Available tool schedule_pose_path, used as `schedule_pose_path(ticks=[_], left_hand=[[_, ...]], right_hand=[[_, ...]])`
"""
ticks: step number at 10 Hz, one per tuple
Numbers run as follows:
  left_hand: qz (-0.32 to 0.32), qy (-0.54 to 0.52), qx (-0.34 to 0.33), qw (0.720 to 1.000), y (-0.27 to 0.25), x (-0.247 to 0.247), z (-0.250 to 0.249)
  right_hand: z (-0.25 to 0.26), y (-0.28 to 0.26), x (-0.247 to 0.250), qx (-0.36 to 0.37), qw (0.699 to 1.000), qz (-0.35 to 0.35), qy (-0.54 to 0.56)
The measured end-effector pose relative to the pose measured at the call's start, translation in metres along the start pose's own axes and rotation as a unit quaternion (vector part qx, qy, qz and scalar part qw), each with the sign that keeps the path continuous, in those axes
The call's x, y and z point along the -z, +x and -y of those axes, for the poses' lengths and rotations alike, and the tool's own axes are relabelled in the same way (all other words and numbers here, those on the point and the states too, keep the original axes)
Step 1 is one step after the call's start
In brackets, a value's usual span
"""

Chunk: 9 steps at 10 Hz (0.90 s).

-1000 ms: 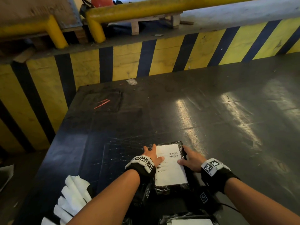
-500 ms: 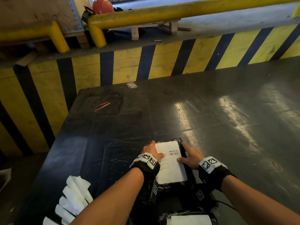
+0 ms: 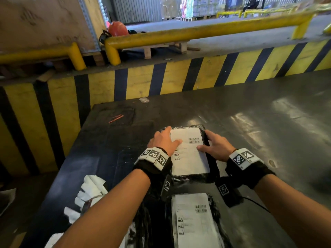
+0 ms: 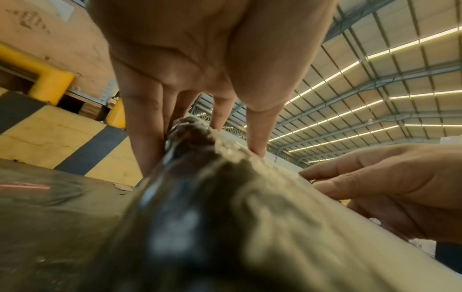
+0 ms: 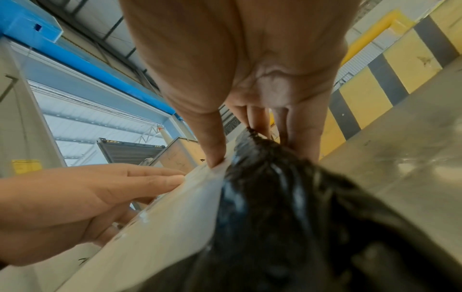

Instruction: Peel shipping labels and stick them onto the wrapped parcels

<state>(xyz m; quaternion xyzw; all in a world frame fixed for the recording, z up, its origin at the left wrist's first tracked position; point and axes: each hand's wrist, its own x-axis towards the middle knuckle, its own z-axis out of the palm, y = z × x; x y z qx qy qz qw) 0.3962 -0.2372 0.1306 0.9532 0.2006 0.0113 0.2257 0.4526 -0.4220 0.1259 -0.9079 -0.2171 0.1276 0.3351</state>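
A parcel (image 3: 191,177) wrapped in black plastic lies on the dark table (image 3: 250,122), and a white shipping label (image 3: 189,158) with barcodes covers its top. My left hand (image 3: 163,141) grips the parcel's left edge, thumb on the label, fingers down the side. On the right edge my right hand (image 3: 215,147) holds it the same way. The left wrist view shows the left hand (image 4: 200,59) astride the black wrap (image 4: 175,197). In the right wrist view the right hand (image 5: 250,59) has its thumb at the label's (image 5: 162,227) edge.
A second labelled black parcel (image 3: 193,221) lies close to me below my wrists. White backing sheets (image 3: 89,190) are fanned out at the table's near left. Red scraps (image 3: 116,118) lie further left. A yellow-and-black striped barrier (image 3: 161,81) bounds the table's far side.
Both hands have moved the labelled parcel away from me across the table. A second labelled parcel now shows more fully in the space it left.
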Motion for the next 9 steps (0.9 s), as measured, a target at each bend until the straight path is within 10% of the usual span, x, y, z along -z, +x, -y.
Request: schedule_pose_path(ticks=[9], left_hand=[[0.127,-0.019,-0.022,0.991,-0.155,-0.062,0.044]], right_hand=[[-0.017,-0.165,-0.068,-0.092,0.991,0.057,-0.077]])
